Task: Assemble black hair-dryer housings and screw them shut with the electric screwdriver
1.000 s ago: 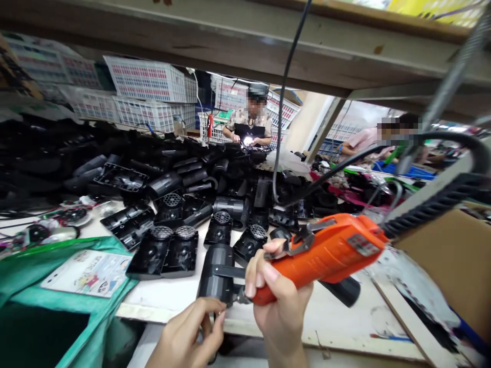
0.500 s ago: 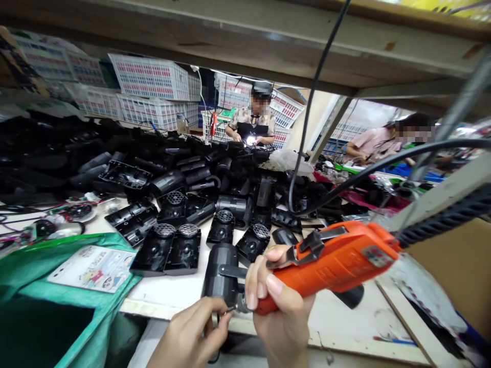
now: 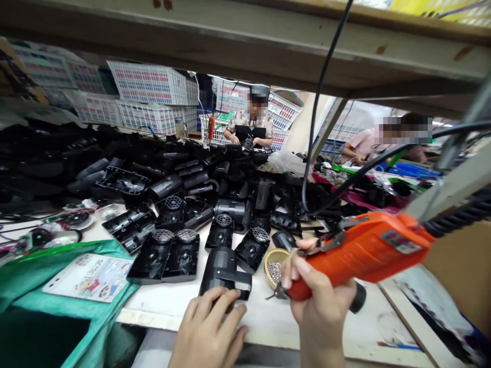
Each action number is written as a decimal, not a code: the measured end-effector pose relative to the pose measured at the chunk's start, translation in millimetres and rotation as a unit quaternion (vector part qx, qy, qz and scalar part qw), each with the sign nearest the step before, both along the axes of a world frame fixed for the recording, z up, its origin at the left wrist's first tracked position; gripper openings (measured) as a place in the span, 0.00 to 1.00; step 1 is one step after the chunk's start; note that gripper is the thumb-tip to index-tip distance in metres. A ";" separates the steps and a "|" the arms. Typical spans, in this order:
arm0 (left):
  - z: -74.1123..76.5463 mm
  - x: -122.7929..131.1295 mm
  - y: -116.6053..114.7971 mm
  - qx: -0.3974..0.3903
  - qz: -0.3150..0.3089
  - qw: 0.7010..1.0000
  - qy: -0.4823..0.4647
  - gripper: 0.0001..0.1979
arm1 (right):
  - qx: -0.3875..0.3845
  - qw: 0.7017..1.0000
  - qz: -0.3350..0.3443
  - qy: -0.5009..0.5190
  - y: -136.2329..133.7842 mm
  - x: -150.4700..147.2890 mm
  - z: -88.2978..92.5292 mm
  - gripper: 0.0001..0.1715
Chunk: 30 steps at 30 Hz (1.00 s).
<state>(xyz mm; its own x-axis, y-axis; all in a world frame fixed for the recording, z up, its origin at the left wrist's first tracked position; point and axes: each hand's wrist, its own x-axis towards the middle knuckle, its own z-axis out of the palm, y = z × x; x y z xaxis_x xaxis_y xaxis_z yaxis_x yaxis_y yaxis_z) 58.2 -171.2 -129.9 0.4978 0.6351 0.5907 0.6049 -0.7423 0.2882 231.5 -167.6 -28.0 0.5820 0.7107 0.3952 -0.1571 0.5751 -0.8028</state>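
My right hand (image 3: 320, 299) is wrapped round an orange electric screwdriver (image 3: 356, 258). Its bit points left and down, above the white tabletop, apart from the housing. Just behind the bit stands a small yellow bowl of screws (image 3: 274, 271), partly covered by my fingers. My left hand (image 3: 210, 324) has its fingers bent over the near end of a black plastic housing (image 3: 218, 263), holding it near the table's front edge. A flat black handle-like piece (image 3: 232, 278) lies across that housing. What is under my left fingers is hidden.
Black half-shells (image 3: 164, 255) with round grilles lie behind the housing, before a large heap of black parts (image 3: 115, 148). A green bag (image 3: 99, 317) hangs at the left. A black cable (image 3: 310, 128) loops down from the shelf (image 3: 192, 36). Two people work across the table.
My left hand has left the screwdriver tip and come down onto the housing. My right hand has moved right with the screwdriver, uncovering the bowl of screws.
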 end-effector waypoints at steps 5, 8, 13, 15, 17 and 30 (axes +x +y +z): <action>-20.8 -9.4 5.9 0.064 0.159 0.982 0.078 0.19 | 0.011 0.999 -0.044 -0.001 1.4 24.3 3.2 0.11; -26.1 -18.7 14.7 0.048 0.198 0.976 0.078 0.19 | 0.010 0.999 -0.052 0.002 -0.1 24.4 4.0 0.09; -29.4 -35.5 35.4 0.008 0.219 0.975 0.035 0.19 | 0.020 0.999 -0.035 0.004 -1.3 12.3 4.9 0.09; -25.4 -42.5 40.9 -0.018 0.212 0.977 0.005 0.20 | 0.026 0.999 -0.022 0.005 -2.1 7.1 5.4 0.08; -17.8 -47.3 40.7 -0.065 0.208 0.975 -0.033 0.20 | 0.030 0.999 -0.008 0.009 -2.9 2.5 5.7 0.07; -12.1 -20.2 -6.6 -0.221 0.079 0.956 -0.178 0.24 | 0.051 0.996 0.052 0.051 2.0 -14.0 7.6 0.05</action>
